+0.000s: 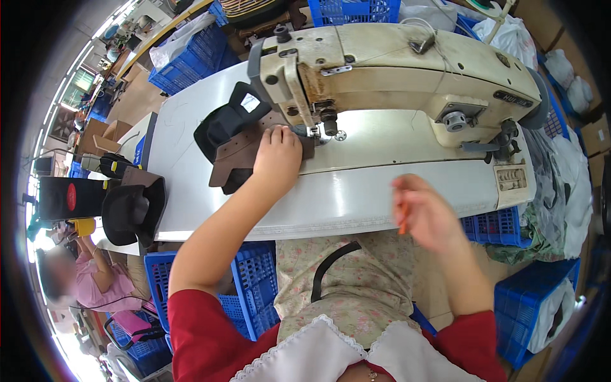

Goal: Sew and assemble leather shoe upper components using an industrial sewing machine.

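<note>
My left hand rests on a brown leather-like piece beside the sewing machine's needle, its bent fingers holding the piece against the bed. Black, stiff curved parts are joined to or lie against this piece, and its right edge reaches the presser foot. Over the front edge of the table hangs my right hand, slightly blurred. It is closed around a small orange tool, possibly thread snips; most of it is hidden by the fingers.
The cream sewing machine spans the white table. At the left stand more black and brown pieces. Blue crates sit below the table, with another crate at the right. A person in pink sits at the far left.
</note>
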